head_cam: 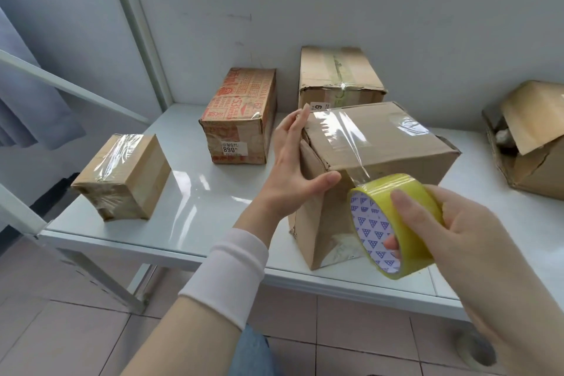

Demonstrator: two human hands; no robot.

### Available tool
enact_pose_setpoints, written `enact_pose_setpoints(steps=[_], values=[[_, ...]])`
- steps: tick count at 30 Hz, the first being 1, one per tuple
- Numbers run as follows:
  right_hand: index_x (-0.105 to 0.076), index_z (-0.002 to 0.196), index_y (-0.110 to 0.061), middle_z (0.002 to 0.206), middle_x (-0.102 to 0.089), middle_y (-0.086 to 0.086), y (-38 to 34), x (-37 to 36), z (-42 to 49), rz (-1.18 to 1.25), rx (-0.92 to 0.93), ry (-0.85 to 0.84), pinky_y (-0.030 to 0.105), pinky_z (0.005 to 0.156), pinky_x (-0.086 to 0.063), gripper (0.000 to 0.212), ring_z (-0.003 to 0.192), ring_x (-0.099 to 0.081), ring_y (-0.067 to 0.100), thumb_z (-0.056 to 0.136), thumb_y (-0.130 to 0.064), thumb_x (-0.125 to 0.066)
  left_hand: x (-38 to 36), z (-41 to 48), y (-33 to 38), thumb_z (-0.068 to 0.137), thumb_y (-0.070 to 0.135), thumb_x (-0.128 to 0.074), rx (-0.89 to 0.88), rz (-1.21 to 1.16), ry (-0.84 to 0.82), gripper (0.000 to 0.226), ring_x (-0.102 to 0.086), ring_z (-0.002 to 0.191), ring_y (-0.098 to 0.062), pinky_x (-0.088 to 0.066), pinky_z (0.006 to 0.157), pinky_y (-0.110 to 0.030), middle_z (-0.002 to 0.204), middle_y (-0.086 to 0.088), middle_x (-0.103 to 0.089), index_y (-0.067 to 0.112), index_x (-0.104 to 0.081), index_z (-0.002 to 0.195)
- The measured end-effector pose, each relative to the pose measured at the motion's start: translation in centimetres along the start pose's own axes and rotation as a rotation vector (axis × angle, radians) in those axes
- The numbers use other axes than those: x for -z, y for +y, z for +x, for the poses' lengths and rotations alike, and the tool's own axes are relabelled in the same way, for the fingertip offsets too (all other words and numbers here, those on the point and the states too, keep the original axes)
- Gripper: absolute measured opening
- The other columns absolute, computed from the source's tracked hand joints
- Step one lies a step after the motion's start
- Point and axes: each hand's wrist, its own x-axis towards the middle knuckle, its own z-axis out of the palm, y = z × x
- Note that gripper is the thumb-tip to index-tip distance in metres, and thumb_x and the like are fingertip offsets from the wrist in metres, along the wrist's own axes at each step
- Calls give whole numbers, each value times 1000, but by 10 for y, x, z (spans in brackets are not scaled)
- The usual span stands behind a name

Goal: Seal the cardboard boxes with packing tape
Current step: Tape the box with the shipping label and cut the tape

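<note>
A brown cardboard box (393,146) stands near the front edge of the white table (189,207). A strip of clear tape (348,137) runs across its top and down over the front edge to a yellow roll of packing tape (396,223). My right hand (451,241) grips that roll just in front of the box. My left hand (293,162) rests flat against the box's left side, fingers straight, thumb on the front face.
A small taped box (122,177) sits at the left, a red printed box (241,116) behind the middle, a taped brown box (338,76) against the wall. An open, torn box (531,137) stands at the far right. A white frame post (137,27) rises at the back left.
</note>
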Motion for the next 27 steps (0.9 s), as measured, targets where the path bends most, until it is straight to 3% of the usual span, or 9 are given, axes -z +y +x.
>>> enact_pose_setpoints(steps=[3, 8, 11, 13, 15, 17, 18, 23, 27], values=[[-60, 84, -21, 62, -69, -4, 17, -8, 0, 4, 0, 23, 13, 50, -50, 47, 53, -66, 5, 58, -59, -48, 2, 0, -2, 53, 91, -50, -12, 7, -12, 113, -16, 141, -10, -14, 116, -19, 148, -2, -18, 33, -16, 143], [-57, 83, -20, 68, -68, -8, 26, -17, 3, -5, 31, 30, 11, 47, -46, 40, 52, -65, 4, 66, -54, -48, -1, 0, 0, 59, 68, -61, -16, -1, 46, 97, -19, 141, -11, -17, 118, -34, 149, -5, -22, 30, -25, 141], [-59, 84, -19, 61, -69, -5, 9, -7, 6, 28, 38, -11, 9, 46, -45, 40, 49, -63, 2, 64, -52, -49, -7, 0, 10, 60, 66, -64, -44, -102, 151, 73, -28, 138, -13, -23, 116, -34, 144, -10, -33, 35, -44, 122], [-61, 83, -19, 59, -69, -2, -16, 3, 10, 76, 83, -77, 14, 47, -50, 42, 49, -63, 5, 62, -53, -49, -10, 6, 19, 60, 60, -63, 75, -250, 249, 49, -43, 127, -23, -32, 111, -47, 134, -18, -44, 38, -53, 103], [-63, 83, -17, 63, -71, 1, -39, 8, 20, 150, 103, -206, 21, 50, -55, 40, 53, -65, 9, 65, -51, -51, -9, 13, 25, 58, 70, -64, 278, -428, 282, 62, -55, 107, -35, -43, 97, -56, 118, -28, -53, 22, -62, 97], [-66, 85, -14, 71, -73, 3, -48, 2, 38, 223, 102, -319, 25, 57, -57, 36, 62, -66, 12, 71, -44, -53, -6, 14, 16, 56, 76, -65, 443, -605, 224, 85, -60, 89, -34, -49, 83, -49, 97, -25, -62, 1, -63, 97], [-66, 89, -11, 74, -74, 3, -45, -7, 47, 234, 100, -337, 25, 60, -57, 34, 65, -67, 13, 76, -39, -54, -5, 10, 12, 59, 72, -64, 483, -678, 225, 79, -62, 85, -33, -49, 82, -46, 92, -23, -64, 2, -66, 94], [-55, 108, 7, 60, -67, -7, 1, -54, 90, 228, 97, -196, 7, 52, -47, 27, 54, -60, -11, 95, -15, -46, -8, 6, -41, 45, 73, -70, 737, -696, 514, 77, -63, 106, -38, -45, 99, -56, 110, -20, -68, 14, -71, 95], [-60, 99, -8, 75, -69, -1, 23, -81, 117, 123, 150, -105, 18, 66, -54, 21, 65, -64, -3, 95, -25, -50, -3, 10, -66, 56, 58, -68, 701, -729, 537, 74, -59, 110, -43, -44, 99, -57, 112, -26, -65, 5, -66, 108]])
